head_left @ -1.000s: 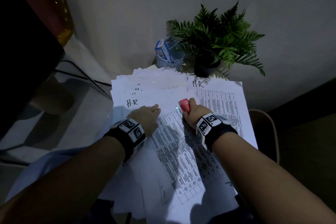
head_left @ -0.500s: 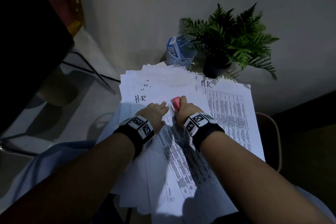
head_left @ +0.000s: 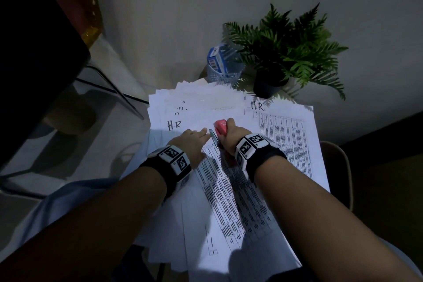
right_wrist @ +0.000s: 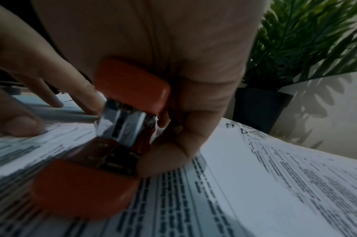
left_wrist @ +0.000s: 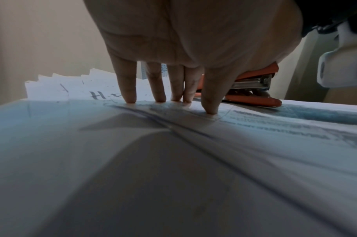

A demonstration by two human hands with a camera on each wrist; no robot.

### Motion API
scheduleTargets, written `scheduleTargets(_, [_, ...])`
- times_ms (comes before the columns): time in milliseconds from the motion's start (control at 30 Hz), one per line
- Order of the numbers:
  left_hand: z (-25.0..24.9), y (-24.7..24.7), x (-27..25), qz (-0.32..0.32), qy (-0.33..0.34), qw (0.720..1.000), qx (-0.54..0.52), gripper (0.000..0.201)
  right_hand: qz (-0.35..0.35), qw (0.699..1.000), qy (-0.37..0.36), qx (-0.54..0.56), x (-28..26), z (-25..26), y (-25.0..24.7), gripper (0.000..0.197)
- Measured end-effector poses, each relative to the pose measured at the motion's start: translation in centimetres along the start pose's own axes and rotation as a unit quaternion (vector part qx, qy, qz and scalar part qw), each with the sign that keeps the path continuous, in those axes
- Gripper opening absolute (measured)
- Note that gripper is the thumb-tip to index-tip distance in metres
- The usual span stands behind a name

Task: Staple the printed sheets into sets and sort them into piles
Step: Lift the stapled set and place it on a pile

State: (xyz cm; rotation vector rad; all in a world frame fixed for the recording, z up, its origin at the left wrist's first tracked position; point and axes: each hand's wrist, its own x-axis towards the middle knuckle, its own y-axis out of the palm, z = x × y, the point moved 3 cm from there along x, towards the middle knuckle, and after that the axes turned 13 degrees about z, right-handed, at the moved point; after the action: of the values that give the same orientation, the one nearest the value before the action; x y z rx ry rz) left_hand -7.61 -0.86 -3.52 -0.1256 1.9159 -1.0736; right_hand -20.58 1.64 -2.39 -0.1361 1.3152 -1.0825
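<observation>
The right hand [head_left: 231, 135] is curled round a small orange-red stapler [head_left: 220, 127], thumb and fingers wrapped about its body, with the tool's base resting on the top printed sheet [head_left: 229, 190]. In the right wrist view the stapler [right_wrist: 104, 144] shows its chrome magazine end between the orange top cover and the orange base, and the hand [right_wrist: 173, 80] grips it from the side, one fingertip down on the paper. The left hand [head_left: 194, 142] lies just beside the stapler with fingers straight, pressing on the same sheet; the left wrist view shows those fingertips [left_wrist: 130, 96] planted on the paper, with the stapler [left_wrist: 252, 89] right behind the thumb.

The sheet under both hands carries dense printed tables and lies slanted across a loose spread of other sheets covering the tabletop. A fanned pile [head_left: 194, 103] sits toward the far left corner, its top page marked "H.R" by hand. A second pile [head_left: 288, 135] of tabled pages, also marked "H.R", lies along the right edge. At the far edge, near the wall, stand a blue mesh cup [head_left: 223, 73] holding a small blue-and-white box [head_left: 215, 58], and a fern [head_left: 286, 46] in a dark pot [head_left: 267, 84]. Both wrists wear black bands with white marker blocks.
</observation>
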Motion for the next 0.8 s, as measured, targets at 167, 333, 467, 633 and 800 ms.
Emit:
scheduleTargets(167, [-0.1, -0.1, 0.0, 0.003, 0.0, 1.0, -0.001, 0.065, 0.01, 1.0, 0.002, 0.006, 0.0, -0.2, -0.1, 0.043])
scheduleTargets(333, [-0.1, -0.1, 0.1, 0.005, -0.004, 1.0, 0.008, 0.065, 0.01, 1.0, 0.012, 0.009, 0.5, -0.6, 0.0, 0.041])
scheduleTargets(467, [0.2, -0.2, 0.5, 0.013, -0.006, 1.0, 0.009, 0.063, 0.01, 1.0, 0.012, 0.007, 0.0, -0.8, 0.1, 0.04])
scheduleTargets(633, [1.0, -1.4, 0.5, -0.066, -0.064, 0.996, -0.01, 0.043, 0.024, 0.998, 0.054, 0.01, -1.9, -4.8, 0.2, 0.038])
scheduleTargets(800, [1.1, -3.0, 1.0, -0.021, -0.13, 0.991, -0.019, 0.065, -0.009, 0.982, 0.185, 0.032, -3.7, -11.2, -1.1, 0.061])
